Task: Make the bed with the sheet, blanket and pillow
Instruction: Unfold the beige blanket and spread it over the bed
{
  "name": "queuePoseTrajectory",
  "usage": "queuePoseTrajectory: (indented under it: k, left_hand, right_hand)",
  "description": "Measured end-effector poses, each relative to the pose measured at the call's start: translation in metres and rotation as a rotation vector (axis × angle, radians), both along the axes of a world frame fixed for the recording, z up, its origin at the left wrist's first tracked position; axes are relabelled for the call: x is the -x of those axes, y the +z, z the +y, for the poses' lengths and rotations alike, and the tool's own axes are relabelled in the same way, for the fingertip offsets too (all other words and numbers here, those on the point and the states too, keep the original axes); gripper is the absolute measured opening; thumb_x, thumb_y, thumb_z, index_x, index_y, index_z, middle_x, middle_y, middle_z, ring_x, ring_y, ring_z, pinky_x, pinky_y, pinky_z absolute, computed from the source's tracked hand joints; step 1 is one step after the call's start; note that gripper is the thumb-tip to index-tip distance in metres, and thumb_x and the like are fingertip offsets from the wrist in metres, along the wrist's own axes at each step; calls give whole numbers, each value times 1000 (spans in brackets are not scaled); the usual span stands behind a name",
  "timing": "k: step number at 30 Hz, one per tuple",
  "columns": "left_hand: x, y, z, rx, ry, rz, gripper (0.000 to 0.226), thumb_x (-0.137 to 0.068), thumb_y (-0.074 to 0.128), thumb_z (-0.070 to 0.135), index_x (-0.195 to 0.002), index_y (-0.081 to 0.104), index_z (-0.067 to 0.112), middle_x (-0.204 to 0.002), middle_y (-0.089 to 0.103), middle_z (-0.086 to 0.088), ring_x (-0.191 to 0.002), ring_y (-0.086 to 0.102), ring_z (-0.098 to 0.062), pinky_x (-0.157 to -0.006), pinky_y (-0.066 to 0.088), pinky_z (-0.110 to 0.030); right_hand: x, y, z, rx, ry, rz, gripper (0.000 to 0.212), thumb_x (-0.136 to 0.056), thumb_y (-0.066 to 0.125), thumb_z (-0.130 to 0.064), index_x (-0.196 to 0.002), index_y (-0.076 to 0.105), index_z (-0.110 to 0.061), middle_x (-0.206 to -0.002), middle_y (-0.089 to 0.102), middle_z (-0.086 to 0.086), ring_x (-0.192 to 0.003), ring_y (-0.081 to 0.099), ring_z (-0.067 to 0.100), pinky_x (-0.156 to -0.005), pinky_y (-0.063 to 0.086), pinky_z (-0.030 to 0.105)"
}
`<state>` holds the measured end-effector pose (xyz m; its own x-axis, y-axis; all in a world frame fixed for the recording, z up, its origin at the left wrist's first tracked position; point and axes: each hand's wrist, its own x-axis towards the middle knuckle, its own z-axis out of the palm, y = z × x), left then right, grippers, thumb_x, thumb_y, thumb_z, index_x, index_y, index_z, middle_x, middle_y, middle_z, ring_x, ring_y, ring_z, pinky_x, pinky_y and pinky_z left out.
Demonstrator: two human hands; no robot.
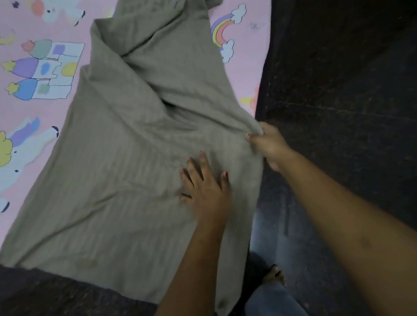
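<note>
Blanket [128,164] on pink sheet [11,103], dark floor [347,97], left hand [205,190] flat, right hand [269,145] grip pinching its edge

Both arms reach forward: the left hand [205,190] lies flat, palm down, fingers spread, while the right hand [268,144] is curled tight in a pinching grip.

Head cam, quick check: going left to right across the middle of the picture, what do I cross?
Pink printed sheet → grey blanket spread over it → left hand resting flat on the blanket → right hand gripping the blanket's edge → dark floor.
</note>
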<state>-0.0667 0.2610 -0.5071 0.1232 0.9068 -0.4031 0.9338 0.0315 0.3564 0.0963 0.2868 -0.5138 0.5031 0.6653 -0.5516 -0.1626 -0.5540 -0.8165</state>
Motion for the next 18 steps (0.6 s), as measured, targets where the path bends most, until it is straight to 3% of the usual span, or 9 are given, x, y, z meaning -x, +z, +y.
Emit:
queuePoseTrajectory:
  k: [5,13,15,18]
  left_hand:
    - [-41,6,17,27,-30,-65,62,-96,33,52,-149,7,35,-158,3,4,-145,-2,-22,-108,14,-62]
    - [-55,-18,47,86,62,-92,63,-92,24,64,-148,4,43,-158,-4,11,-145,-11,-23,-108,-6,-62]
    - [-59,-18,54,57,114,-117,59,-93,22,63,-147,13,43,-158,4,10,-145,-4,-23,-110,-4,-58]
    - [-73,-9,74,-76,220,-106,62,-89,18,68,-135,43,34,-150,30,3,-137,23,-27,-109,14,-48]
  right_hand:
    - [-15,17,16,-2,83,322,26,-90,53,7,-111,58,-8,-107,65,13,-97,62,27,-85,53,39]
    - [-11,8,46,56,130,401,40,-86,65,-2,-124,57,-10,-114,66,12,-94,64,24,-86,54,37]
    - [-17,9,49,58,148,443,40,-86,65,-3,-125,58,-9,-113,67,14,-93,65,26,-85,55,39]
    - [-29,18,59,-18,183,497,40,-87,62,0,-125,58,-10,-116,66,15,-93,65,25,-84,53,36]
